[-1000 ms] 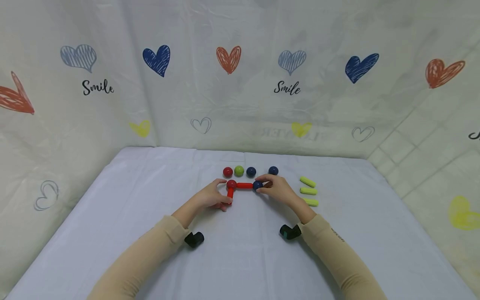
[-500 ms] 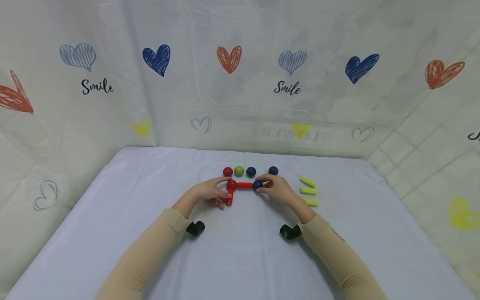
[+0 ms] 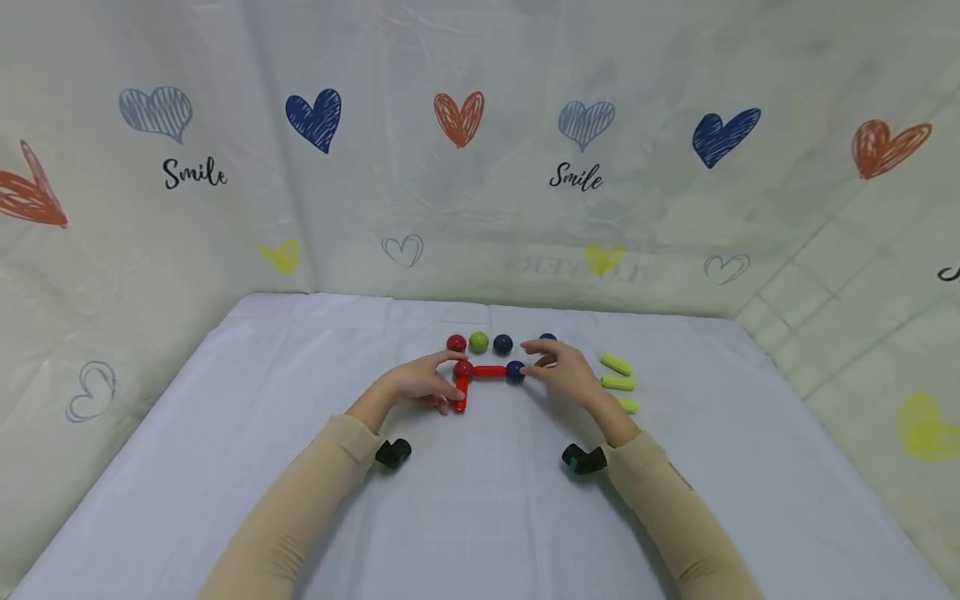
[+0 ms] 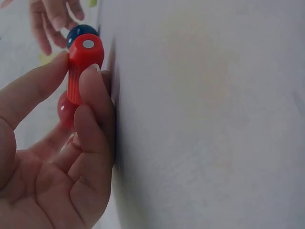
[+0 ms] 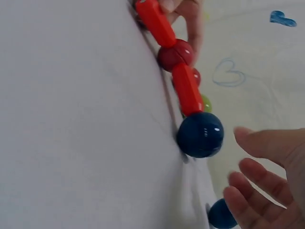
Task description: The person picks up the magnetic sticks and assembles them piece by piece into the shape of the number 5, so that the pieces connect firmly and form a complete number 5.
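Observation:
A right-angled piece of magnetic-type building parts lies on the white cloth: a red ball (image 3: 462,368) at the corner, one red stick (image 3: 461,394) toward the person, another red stick (image 3: 490,372) running right to a dark blue ball (image 3: 514,372). My left hand (image 3: 417,380) pinches the nearer stick between thumb and finger. Its free end shows a round silver disc (image 4: 88,44) in the left wrist view. My right hand (image 3: 567,373) has spread fingers and holds nothing; the right wrist view shows a gap between it and the blue ball (image 5: 200,135).
Behind the piece stand a loose red ball (image 3: 456,342), a green ball (image 3: 478,342) and a blue ball (image 3: 502,343). Another blue ball (image 3: 548,337) is partly hidden by the right hand. Yellow-green sticks (image 3: 617,382) lie at the right. A heart-printed sheet (image 3: 480,208) hangs behind.
My right hand has let go of the blue ball and drawn slightly right. My left hand has shifted its hold on the nearer red stick, with more of its end now showing.

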`<state>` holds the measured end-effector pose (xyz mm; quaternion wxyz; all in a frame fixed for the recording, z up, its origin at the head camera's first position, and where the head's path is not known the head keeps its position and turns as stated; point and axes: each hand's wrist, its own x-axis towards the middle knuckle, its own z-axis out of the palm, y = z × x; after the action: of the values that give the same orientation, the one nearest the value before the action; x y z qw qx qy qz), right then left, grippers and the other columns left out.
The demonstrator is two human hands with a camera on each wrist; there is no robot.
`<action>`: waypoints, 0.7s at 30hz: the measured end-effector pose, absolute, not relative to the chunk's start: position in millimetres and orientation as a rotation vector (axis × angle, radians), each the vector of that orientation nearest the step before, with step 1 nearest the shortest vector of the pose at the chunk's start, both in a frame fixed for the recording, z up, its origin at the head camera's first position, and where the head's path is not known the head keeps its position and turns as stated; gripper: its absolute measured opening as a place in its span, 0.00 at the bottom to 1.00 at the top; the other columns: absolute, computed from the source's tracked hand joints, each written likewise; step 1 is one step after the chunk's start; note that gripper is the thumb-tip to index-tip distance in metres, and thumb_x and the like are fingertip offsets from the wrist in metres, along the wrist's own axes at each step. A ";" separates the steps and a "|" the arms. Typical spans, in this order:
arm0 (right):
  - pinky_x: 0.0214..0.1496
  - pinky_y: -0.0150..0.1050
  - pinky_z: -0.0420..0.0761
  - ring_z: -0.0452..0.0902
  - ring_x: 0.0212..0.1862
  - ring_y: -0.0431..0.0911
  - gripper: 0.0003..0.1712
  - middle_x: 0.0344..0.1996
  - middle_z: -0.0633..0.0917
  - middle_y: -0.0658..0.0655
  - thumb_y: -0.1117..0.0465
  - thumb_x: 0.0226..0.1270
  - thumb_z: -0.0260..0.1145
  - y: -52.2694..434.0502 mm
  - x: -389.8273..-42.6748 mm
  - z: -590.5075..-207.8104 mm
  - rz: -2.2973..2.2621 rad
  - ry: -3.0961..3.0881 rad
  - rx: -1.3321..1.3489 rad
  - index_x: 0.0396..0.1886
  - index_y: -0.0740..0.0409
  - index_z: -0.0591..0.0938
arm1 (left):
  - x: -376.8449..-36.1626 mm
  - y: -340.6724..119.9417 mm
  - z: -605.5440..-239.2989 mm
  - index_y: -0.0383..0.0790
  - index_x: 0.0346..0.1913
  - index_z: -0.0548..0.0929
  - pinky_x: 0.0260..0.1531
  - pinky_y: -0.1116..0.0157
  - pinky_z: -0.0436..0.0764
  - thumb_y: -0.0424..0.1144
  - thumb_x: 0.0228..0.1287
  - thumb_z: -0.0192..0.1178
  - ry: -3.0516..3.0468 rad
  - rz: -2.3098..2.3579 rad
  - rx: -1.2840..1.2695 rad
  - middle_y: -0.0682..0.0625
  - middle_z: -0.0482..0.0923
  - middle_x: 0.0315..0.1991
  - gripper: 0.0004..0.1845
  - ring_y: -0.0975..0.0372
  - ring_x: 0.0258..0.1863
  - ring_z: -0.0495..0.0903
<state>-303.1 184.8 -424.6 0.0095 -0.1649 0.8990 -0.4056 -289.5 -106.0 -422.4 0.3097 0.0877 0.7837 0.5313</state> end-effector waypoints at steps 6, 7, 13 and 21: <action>0.48 0.48 0.80 0.81 0.48 0.59 0.25 0.48 0.82 0.67 0.64 0.68 0.72 199.4 -318.3 -416.6 -1.364 2.992 -0.320 0.64 0.63 0.80 | -287.7 -106.2 -421.4 0.45 0.79 0.59 0.28 0.71 0.75 0.33 0.67 0.67 2.083 1.391 0.232 0.46 0.82 0.28 0.41 0.61 0.22 0.81; 0.49 0.49 0.80 0.81 0.49 0.60 0.26 0.50 0.81 0.67 0.64 0.68 0.72 200.9 -321.6 -416.3 -1.354 2.990 -0.290 0.65 0.63 0.80 | -287.5 -106.5 -421.3 0.45 0.79 0.59 0.28 0.71 0.75 0.33 0.67 0.67 2.084 1.391 0.233 0.46 0.82 0.28 0.41 0.61 0.22 0.81; 0.60 0.56 0.76 0.75 0.60 0.65 0.32 0.62 0.76 0.71 0.62 0.69 0.71 203.7 -335.9 -420.9 -1.236 2.909 -0.163 0.70 0.63 0.74 | -288.0 -108.1 -424.9 0.46 0.79 0.60 0.28 0.71 0.74 0.34 0.68 0.67 2.093 1.395 0.238 0.46 0.83 0.29 0.41 0.61 0.22 0.80; 0.63 0.57 0.73 0.70 0.65 0.65 0.32 0.66 0.74 0.71 0.60 0.71 0.69 202.6 -343.2 -424.8 -1.168 2.830 -0.072 0.71 0.63 0.73 | -286.4 -108.8 -424.6 0.48 0.79 0.60 0.27 0.71 0.74 0.35 0.69 0.67 2.069 1.411 0.224 0.45 0.82 0.28 0.40 0.61 0.22 0.80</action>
<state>-343.2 202.6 -424.8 0.0397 -0.0235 0.9233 -0.3813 -286.4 -108.8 -424.6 0.3086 0.0846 0.7826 0.5340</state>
